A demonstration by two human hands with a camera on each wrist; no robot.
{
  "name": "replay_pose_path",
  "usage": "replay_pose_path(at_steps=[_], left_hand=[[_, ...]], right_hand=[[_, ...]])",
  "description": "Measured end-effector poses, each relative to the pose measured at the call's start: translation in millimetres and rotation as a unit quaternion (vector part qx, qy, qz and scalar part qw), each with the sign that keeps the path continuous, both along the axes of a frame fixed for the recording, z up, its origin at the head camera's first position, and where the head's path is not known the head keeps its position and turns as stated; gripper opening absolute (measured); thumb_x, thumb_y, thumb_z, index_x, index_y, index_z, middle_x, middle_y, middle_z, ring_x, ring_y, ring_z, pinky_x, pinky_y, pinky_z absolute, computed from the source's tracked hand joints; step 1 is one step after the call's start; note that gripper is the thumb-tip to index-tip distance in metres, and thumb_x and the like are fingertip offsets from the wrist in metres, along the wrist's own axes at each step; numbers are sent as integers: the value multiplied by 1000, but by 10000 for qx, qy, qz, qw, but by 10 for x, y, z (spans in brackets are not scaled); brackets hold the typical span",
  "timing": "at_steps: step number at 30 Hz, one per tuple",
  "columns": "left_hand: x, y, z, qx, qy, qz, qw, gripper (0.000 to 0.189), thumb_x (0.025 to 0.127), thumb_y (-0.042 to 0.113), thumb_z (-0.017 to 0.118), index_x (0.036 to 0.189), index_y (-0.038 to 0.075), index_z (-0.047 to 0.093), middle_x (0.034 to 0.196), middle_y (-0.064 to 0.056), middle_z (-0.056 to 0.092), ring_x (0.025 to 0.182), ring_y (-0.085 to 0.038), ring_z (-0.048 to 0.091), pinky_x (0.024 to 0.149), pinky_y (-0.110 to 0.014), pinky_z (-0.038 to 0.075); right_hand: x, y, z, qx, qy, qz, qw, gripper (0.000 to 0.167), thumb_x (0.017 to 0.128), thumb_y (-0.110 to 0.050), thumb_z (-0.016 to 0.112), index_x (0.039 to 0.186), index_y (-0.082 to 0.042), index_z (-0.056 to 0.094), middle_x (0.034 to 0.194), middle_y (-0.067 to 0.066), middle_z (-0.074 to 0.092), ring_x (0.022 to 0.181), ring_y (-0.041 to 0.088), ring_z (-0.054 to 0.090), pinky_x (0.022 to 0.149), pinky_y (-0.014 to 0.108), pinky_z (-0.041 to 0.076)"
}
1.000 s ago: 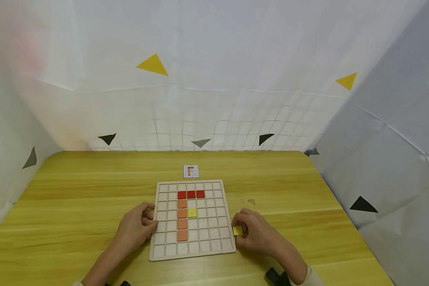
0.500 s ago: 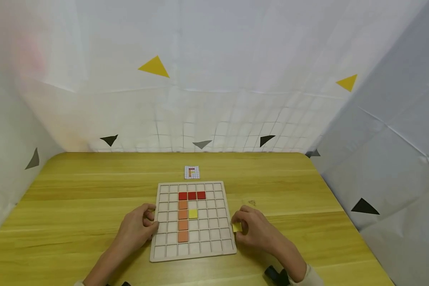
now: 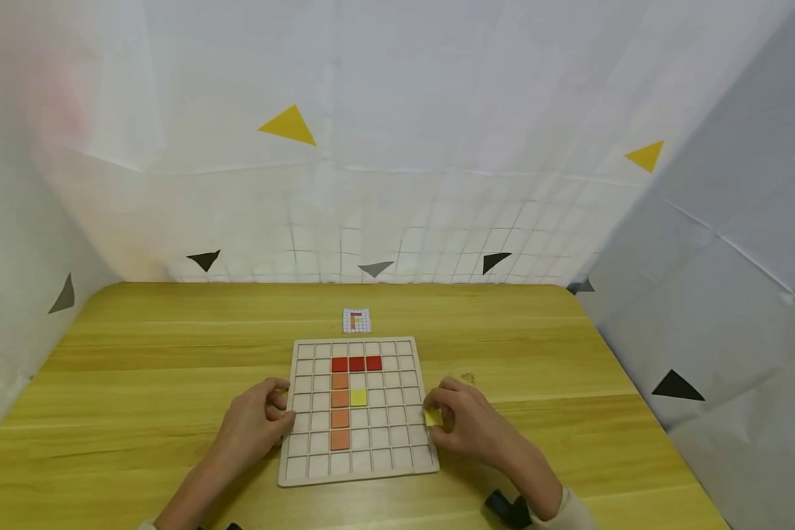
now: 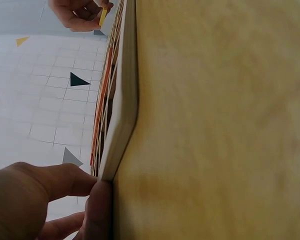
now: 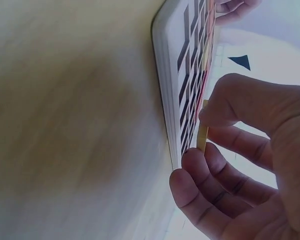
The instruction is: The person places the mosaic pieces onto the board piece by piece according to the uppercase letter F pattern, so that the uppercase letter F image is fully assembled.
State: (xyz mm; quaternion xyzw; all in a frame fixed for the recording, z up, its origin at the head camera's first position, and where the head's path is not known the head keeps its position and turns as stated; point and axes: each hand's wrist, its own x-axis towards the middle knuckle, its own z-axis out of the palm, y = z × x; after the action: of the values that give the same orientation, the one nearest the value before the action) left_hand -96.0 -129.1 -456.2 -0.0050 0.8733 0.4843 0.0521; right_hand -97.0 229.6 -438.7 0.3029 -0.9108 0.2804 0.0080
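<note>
A square wooden grid board (image 3: 398,435) lies on the table. Three red tiles (image 3: 356,364) form a row near its top, and several orange tiles (image 3: 340,418) run down below the leftmost one. One yellow tile (image 3: 358,397) sits beside the orange column. At the board's left edge, my left hand (image 3: 250,421) grips it with thumb and curled fingers. My right hand (image 3: 469,425) pinches another yellow tile (image 5: 203,136) between thumb and fingers, right at the board's right edge and raised above its surface in the left wrist view.
Behind the board lies a small pattern card (image 3: 356,321) with a coloured figure on a grid. The wooden table (image 3: 172,353) ends at a white sheet wall (image 3: 437,96) with yellow, black and grey triangles.
My right hand has moved slightly left and away from me with the yellow tile, which now overlaps the board's right edge. My left hand stays at the left edge.
</note>
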Motion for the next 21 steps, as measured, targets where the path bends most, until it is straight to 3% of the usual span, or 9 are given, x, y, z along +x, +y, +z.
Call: replay_pose_path(at_steps=[5,21], left_hand=[[8,-8,-8,-17,-43,30,10000,44,80,-1,73,123,-2,61,91,-7,59,74,-14,63,51,-27,53],[1,0,-3,-37,-61,43,10000,44,80,-1,73,122,-2,62,92,-6,59,74,-14,62,52,-27,53]], right_hand=[[-33,-59,-21,-108,242,153,9995,26,72,-5,75,97,-10,71,85,-5,51,70,13,48,62,22,40],[-83,-199,1,-37,-47,-59,10000,27,73,-4,74,99,-11,71,86,-5,53,72,14,50,61,23,41]])
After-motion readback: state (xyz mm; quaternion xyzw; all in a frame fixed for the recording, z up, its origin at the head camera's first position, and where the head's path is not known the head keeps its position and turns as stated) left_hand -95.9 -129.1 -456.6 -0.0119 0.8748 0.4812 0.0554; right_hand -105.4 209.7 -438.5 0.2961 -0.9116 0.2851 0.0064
